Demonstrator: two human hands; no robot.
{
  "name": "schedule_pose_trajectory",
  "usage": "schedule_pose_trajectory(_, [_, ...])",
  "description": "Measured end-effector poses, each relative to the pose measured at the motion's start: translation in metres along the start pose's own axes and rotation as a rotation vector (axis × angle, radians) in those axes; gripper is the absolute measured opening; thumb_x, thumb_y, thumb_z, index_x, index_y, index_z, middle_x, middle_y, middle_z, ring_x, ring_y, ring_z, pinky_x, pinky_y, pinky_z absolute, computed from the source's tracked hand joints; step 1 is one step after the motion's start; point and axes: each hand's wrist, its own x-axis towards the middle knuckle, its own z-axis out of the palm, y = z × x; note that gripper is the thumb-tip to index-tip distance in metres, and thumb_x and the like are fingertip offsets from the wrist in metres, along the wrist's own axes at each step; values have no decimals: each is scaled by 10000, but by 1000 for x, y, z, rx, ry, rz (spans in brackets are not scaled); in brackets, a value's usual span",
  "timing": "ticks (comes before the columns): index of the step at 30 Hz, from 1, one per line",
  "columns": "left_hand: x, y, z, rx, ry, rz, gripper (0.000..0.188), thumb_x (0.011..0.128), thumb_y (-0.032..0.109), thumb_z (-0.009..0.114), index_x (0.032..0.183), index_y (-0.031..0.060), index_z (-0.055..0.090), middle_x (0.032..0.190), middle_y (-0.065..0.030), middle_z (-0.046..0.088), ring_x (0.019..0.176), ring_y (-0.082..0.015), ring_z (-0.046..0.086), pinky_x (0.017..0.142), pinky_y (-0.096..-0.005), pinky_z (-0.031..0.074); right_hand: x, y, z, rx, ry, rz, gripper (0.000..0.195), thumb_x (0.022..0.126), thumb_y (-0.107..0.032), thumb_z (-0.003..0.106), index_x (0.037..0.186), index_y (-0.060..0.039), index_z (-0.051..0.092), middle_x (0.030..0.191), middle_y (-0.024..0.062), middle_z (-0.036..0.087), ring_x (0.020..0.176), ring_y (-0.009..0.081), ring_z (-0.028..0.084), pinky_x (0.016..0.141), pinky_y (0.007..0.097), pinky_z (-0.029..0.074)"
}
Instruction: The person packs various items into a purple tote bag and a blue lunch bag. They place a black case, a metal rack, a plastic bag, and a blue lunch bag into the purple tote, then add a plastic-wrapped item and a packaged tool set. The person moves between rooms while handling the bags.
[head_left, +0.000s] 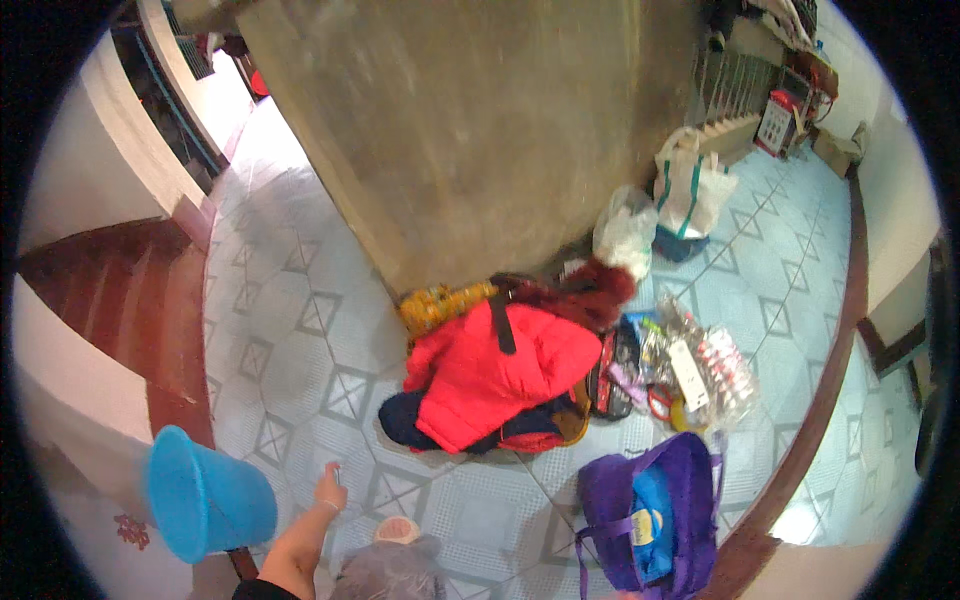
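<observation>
My left hand (331, 489), with a thin bracelet at the wrist and a black sleeve higher up, hangs over the tiled floor. Its fingers look partly bent; whether they hold anything is unclear. Nearest it, on the left, stands a light blue plastic bucket (232, 499). To the lower right is an open purple bag (604, 491) with blue contents (651, 487). A skin-toned sliver at the bottom edge beside this bag may belong to my right hand (628, 596). Ahead, a bright red padded jacket (487, 367) lies over a pile with dark blue cloth (401, 421).
Plastic-wrapped goods (724, 367), a white power strip (688, 375) and scissors (660, 403) lie right of the jacket. Farther back are a plastic bag (625, 229) and a white tote (686, 187). A large upright panel (480, 135) stands behind; reddish stairs (142, 300) are left.
</observation>
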Motion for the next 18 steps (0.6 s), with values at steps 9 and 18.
schedule_pose_trajectory(9, [-183,225,-344,-218,65,840,548,683,-25,484,1180,79,278,1024,-212,478,883,-382,507,718,-438,417,-28,-16,-44,34,-466,258,384,718,-316,521,952,-13,539,1025,191,517,968,353,467,823,480,342])
schedule_pose_trajectory(18, [-273,444,-738,-116,1040,1237,444,736,-48,385,1159,86,365,896,-100,561,608,-238,557,568,-315,462,-94,-77,-81,64,-695,348,474,791,-428,380,1034,-42,509,1059,153,522,999,352,466,847,541,299])
